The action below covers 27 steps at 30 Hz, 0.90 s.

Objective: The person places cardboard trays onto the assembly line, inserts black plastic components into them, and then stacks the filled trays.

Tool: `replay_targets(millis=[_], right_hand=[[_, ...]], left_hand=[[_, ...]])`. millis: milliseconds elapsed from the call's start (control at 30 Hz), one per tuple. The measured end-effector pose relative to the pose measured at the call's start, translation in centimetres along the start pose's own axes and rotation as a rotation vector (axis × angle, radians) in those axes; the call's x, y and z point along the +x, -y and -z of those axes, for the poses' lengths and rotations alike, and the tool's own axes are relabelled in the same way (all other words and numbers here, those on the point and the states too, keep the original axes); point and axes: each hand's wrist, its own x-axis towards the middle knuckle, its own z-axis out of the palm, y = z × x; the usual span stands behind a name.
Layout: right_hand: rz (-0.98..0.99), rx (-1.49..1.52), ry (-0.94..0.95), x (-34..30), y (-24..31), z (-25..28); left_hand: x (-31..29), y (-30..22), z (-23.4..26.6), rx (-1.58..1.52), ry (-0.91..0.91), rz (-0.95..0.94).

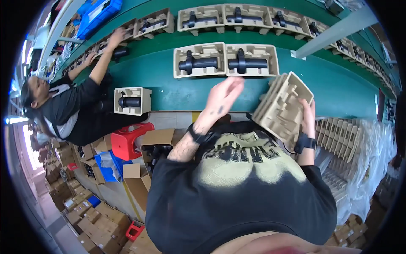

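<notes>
My right hand [308,112] grips the edge of a slanted stack of beige molded pulp trays [282,111], held at the near edge of the green table. The top tray has nothing in its molded hollows. My left hand [226,91] is empty, its fingers loosely bent, just in front of two beige trays on the table. In the left one of these trays lies a black cylindrical device [198,64] with a short crosswise part. A similar black device [247,63] lies in the right one.
A row of filled trays [243,19] runs along the far line. Another filled tray [131,101] sits at the table's left edge near a co-worker [63,106] reaching forward. A grey post [338,29] slants across the right. More trays [338,133] stand beside plastic wrap; a red stool [131,139] is left.
</notes>
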Motion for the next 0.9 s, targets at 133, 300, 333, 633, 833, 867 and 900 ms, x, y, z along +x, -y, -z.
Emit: replay_targets(millis=[133, 300, 333, 633, 833, 867, 900], right_hand=[[-0.12, 0.253, -0.176, -2.5, -1.0, -2.5], [-0.284, 0.411, -0.181, -7.5, -0.2, -6.7], [-0.33, 0.306, -0.015, -8.9, 0.9, -6.4], [0.066, -0.295, 0.155, -0.9, 5.0, -3.7], [0.066, -0.694, 0.343, -1.0, 3.8, -10.0], [0.228, -0.72, 0.303, -0.6, 2.3, -10.1], [0.374, -0.73, 0.251, -1.0, 1.2, -10.0]], left_hand=[[-4.5, 4.1, 0.8, 0.101, 0.14, 0.4], [-4.2, 6.8, 0.9, -0.034, 0.053, 0.31], [-3.6, 7.6, 1.5, 0.123, -0.028, 0.145], [4.7, 3.9, 9.0, 0.499, -0.18, -0.006], [18.5, 7.1, 6.3, 0.729, 0.188, 0.219], [19.3, 10.6, 6.7, 0.933, 0.186, 0.091], [20.0, 12.7, 6.7, 1.143, 0.205, -0.039]])
